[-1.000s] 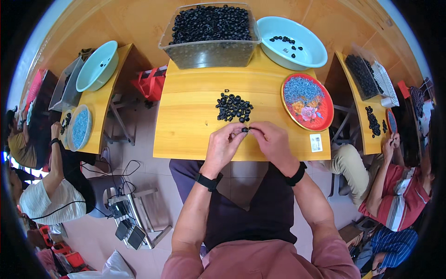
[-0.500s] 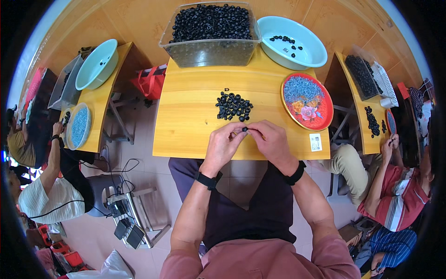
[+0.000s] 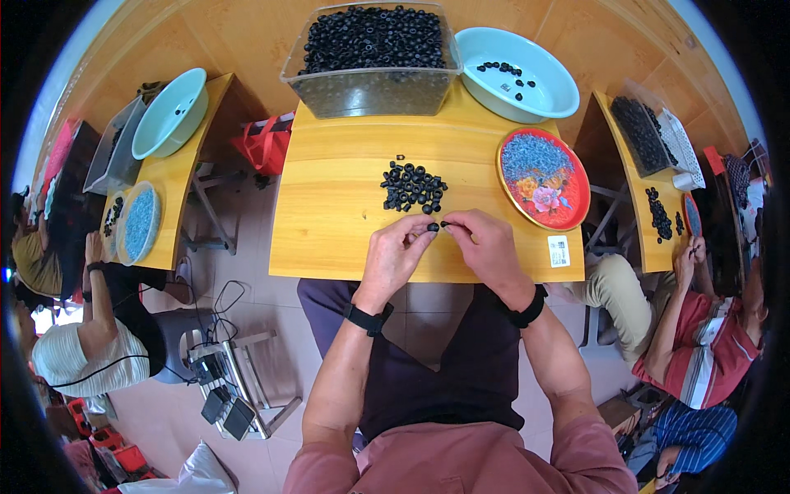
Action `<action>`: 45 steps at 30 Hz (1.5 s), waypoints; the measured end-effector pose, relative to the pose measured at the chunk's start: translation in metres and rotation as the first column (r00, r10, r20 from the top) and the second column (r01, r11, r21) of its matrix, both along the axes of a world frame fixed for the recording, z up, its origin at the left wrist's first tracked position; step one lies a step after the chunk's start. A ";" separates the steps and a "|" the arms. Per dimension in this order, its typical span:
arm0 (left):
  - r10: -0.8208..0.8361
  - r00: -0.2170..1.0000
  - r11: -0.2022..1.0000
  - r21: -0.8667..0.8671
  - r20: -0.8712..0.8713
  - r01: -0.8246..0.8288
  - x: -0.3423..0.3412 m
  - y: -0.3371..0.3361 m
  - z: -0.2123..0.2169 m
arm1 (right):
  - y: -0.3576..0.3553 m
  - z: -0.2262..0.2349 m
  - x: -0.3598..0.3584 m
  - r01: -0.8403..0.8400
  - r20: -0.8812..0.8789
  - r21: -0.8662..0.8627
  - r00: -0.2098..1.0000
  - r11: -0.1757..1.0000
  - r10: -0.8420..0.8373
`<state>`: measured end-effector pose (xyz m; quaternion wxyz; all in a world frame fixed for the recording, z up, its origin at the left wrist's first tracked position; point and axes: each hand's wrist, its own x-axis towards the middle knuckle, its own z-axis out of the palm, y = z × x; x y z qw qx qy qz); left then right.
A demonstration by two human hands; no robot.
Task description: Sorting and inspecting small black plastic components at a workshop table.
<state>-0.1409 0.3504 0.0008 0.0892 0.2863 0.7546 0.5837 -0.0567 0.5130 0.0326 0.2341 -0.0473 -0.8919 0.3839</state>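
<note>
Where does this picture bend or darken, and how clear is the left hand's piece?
Head view: black corners, the orange wall curving at its sides; head view, centre: the black piece at the left hand is small, its detail unclear.

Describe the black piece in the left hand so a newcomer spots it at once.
On the yellow table in the middle, find the pile of black pieces. Just below it in the picture, the left hand pinches one rounded black piece. Unlike the loose pile, it is held, and it looks bigger than the dark bit at the right hand.
</note>
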 end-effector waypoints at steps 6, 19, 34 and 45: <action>0.001 1.000 1.000 -0.012 -0.002 -0.001 0.000 0.000 0.001 | -0.002 0.000 -0.001 -0.069 -0.003 0.017 0.998 0.997 0.069; -0.040 0.999 0.999 -0.033 0.035 0.041 -0.002 -0.002 0.005 | -0.003 0.000 -0.007 -0.036 0.065 -0.123 0.997 0.992 0.045; -0.131 0.952 0.991 0.042 0.277 0.124 -0.009 -0.003 -0.008 | -0.007 0.013 -0.013 -0.008 0.187 -0.046 0.982 0.999 0.016; -0.102 0.917 0.990 0.126 0.385 0.058 -0.012 -0.001 -0.011 | -0.028 0.001 -0.010 -0.020 -0.046 0.043 0.999 0.999 0.022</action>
